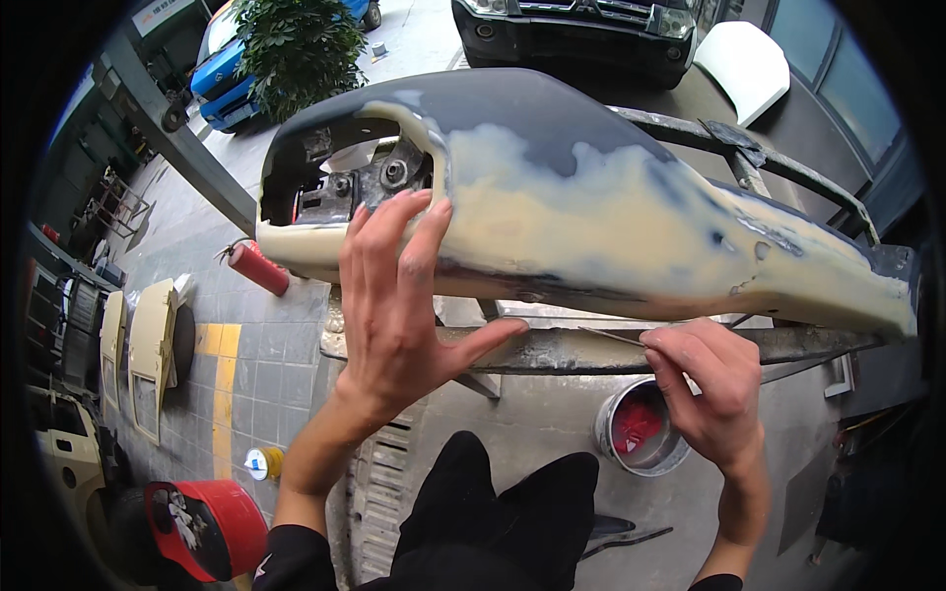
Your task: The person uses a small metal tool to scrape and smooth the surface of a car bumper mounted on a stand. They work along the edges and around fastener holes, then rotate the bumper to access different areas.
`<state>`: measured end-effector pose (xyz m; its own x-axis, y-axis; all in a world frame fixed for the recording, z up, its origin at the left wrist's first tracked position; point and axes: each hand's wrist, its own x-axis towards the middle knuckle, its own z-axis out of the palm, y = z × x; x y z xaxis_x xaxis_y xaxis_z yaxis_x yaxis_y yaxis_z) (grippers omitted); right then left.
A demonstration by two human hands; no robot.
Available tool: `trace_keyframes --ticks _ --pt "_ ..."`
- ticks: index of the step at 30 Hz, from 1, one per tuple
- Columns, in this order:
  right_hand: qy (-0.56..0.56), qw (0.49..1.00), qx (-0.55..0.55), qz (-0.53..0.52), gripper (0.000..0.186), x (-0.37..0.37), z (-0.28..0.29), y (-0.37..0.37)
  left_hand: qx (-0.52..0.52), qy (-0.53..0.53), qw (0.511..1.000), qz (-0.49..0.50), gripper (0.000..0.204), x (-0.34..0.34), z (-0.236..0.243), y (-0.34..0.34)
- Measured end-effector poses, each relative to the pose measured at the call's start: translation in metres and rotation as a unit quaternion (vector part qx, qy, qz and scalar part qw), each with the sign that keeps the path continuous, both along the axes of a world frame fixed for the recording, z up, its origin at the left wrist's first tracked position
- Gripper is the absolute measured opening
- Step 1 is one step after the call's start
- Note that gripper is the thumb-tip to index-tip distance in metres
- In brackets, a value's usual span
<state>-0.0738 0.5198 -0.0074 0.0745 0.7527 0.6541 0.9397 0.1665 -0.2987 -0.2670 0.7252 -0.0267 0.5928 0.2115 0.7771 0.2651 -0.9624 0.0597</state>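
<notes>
Big car body panel (572,231) = landmark, patchy cream filler over black, lying lengthwise in front of the person, up on a stand. Stand rail (562,353) runs along panel's near side, just below it. Opening (440,163) sits in panel's left end, dark metal bracket (392,175) inside.

Left hand (389,305): at panel's near side, left part, fingertips over the opening's lower right corner. Fingers loosely spread, index apart from the other 3, thumb sticking out rightward below panel's lower edge. Nothing gripped; can't tell how hard the fingertips press.

Right hand (711,384): just below panel's right half, over the rail. Thumb and index clamped on 1 thin strip (611,337), other fingers curled. Strip points left, under panel's lower edge; can't tell if it touches the rail.

Below panel, right half: bucket (648,468) with red stuff (636,424) inside. Below panel, mid: person's legs (493,522), black trousers. Left of panel: red fire extinguisher (258,268), near its left end; farther out, 2 cream door-like parts (153,360). Lower left of panel: yellow tin (264,463), red bin (241,537). Beyond panel: dark car (572,41), leafy plant (296,49), blue vehicle (222,84), white sheet part (739,69).
</notes>
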Motion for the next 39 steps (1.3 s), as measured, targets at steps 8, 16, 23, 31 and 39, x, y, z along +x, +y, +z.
trace_keyframes --ticks 8,16,23,31,39 --pt "0.006 0.989 0.141 -0.045 0.013 0.002 -0.04 0.003 0.112 0.005 0.989 0.095 0.079 -0.006 -0.011 0.019" --pt "-0.162 0.906 0.357 -0.157 0.035 -0.017 -0.081 0.027 0.15 -0.037 0.984 0.084 0.083 -0.008 -0.017 0.044" --pt "-0.28 0.861 0.366 -0.214 0.037 -0.027 -0.068 0.046 0.04 -0.035 0.992 0.11 0.082 0.008 0.002 0.044" --pt "-0.338 0.806 0.42 -0.244 0.031 -0.019 -0.066 0.056 0.044 -0.105 0.987 0.111 0.069 0.009 0.002 0.04" --pt "-0.359 0.783 0.446 -0.242 0.028 -0.008 -0.066 0.056 0.084 -0.195 0.969 0.126 0.067 -0.004 -0.003 0.014"
